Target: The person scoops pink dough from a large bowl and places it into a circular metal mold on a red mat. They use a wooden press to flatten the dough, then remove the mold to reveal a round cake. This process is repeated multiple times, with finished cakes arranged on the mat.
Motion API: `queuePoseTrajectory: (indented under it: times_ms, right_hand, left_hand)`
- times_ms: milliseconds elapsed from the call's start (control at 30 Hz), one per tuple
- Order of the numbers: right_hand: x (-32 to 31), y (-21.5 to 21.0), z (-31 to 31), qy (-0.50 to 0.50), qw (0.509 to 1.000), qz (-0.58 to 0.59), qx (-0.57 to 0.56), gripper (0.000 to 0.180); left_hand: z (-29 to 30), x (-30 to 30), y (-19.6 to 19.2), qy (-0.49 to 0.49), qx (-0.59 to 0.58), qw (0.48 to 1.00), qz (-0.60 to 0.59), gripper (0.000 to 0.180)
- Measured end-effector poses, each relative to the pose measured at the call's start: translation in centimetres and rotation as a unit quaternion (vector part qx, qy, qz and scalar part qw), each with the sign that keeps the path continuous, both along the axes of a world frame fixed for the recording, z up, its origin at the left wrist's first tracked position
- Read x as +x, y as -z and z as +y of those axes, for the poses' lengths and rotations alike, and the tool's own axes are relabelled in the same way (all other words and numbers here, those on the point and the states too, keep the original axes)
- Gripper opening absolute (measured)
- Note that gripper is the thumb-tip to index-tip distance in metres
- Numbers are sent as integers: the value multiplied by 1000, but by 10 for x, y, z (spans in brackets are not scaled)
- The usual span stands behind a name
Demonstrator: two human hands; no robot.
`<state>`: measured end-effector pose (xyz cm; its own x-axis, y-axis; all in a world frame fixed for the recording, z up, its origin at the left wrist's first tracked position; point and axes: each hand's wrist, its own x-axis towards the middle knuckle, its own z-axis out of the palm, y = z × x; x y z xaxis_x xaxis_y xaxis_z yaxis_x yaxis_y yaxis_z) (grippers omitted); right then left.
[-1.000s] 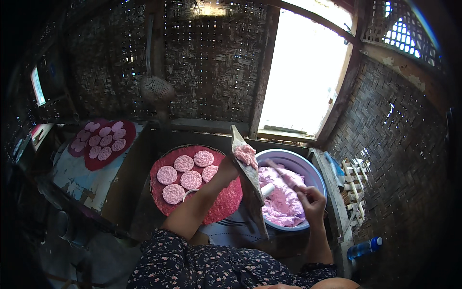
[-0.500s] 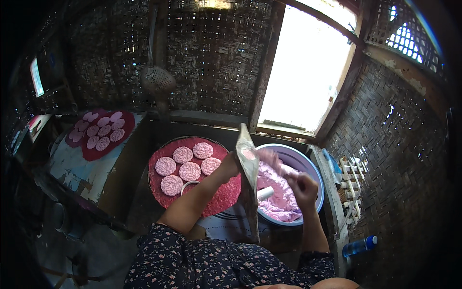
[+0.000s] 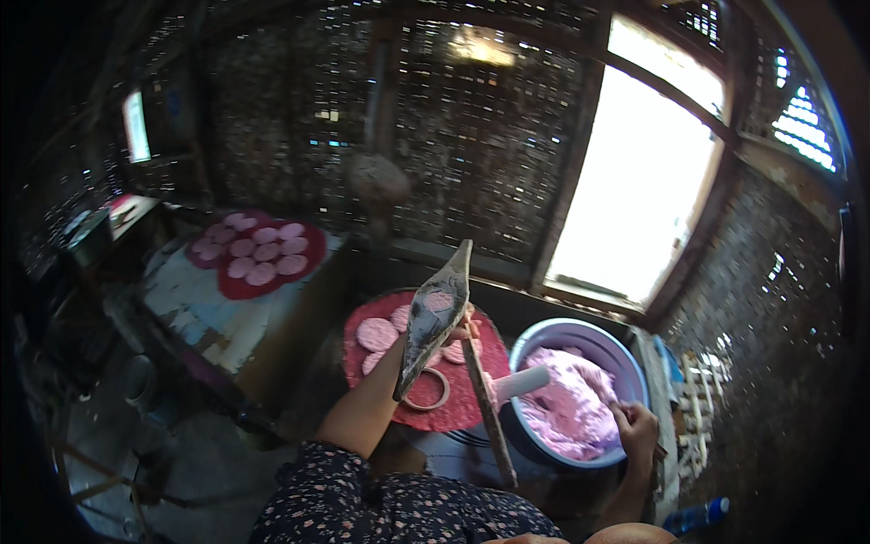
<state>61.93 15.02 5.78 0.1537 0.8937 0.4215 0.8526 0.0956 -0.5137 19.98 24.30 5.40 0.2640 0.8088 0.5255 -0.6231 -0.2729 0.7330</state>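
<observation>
Head view, in order of size: a woven bamboo wall (image 3: 471,154) with a bright window opening (image 3: 639,181) backs the work area. Below sit a round red tray (image 3: 458,403) bearing pink flat discs (image 3: 376,334) and a blue plastic basin (image 3: 580,340) of pink dough (image 3: 571,412). Left hand (image 3: 460,325) is clasped around a dark leaf-shaped wooden paddle (image 3: 430,326), raised tilted over the tray — one disc rests on it. Right hand (image 3: 634,426) lies at the basin's edge; its closure cannot be judged. Judged step: forming a disc — next calls for tipping it onto bare tray.
</observation>
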Motion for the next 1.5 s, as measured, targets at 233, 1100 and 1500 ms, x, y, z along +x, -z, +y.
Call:
queuePoseTrajectory:
  times_ms: [233, 1100, 1500]
  right_hand:
    - [-129, 3, -5, -420, 847, 306, -112, 68]
    - [-280, -130, -32, -626, 745, -72, 217, 77]
    - [-269, -79, 11, -658, 751, 33, -26, 100]
  left_hand:
    - [-53, -19, -69, 27, 164, 975, -148, 25]
    - [-174, -90, -64, -467, 148, 667, 562, 52]
    - [-116, -73, 13, -381, 146, 798, 444, 39]
